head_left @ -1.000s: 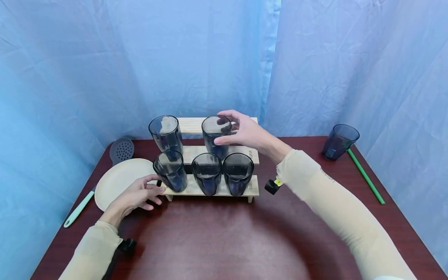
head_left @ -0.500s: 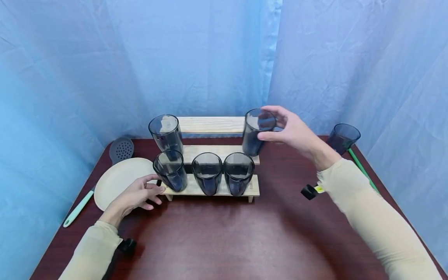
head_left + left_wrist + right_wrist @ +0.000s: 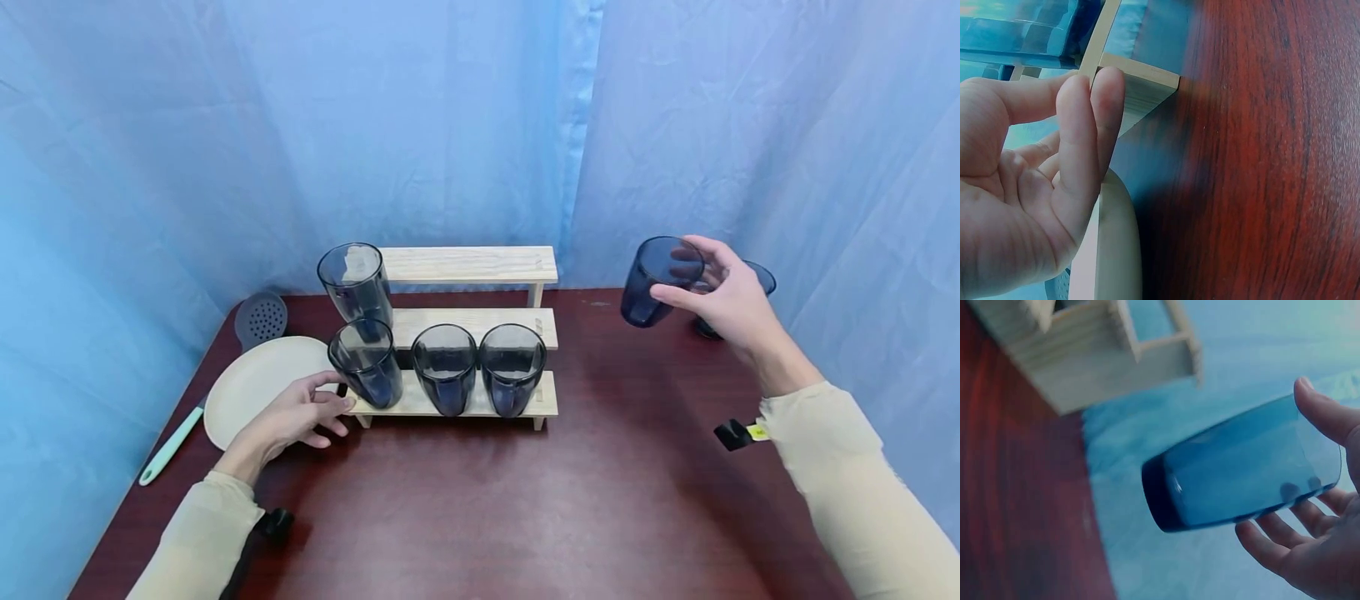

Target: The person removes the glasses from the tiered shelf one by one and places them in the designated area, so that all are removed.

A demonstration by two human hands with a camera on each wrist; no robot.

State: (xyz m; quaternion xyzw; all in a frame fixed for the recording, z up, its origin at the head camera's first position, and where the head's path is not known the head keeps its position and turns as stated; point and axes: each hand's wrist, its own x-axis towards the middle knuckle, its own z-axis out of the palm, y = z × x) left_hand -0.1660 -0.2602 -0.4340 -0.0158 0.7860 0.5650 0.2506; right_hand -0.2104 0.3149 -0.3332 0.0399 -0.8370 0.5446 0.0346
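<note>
Six dark glasses (image 3: 448, 393) show: a held glass (image 3: 649, 287) pinched by the right hand (image 3: 738, 302) above the wood-grained surface (image 3: 480, 517), one partly behind that hand, four on one wooden rack (image 3: 471, 263). The left hand (image 3: 291, 414) pinches the rack's lower end beside one plate (image 3: 255, 377). A yellow wrist tag (image 3: 758, 432) is unreadable; blue curtains (image 3: 420, 125) hang behind.

Pale blue curtains (image 3: 450, 125) around three sides; glossy red-brown wood-grain table (image 3: 465, 517).
</note>
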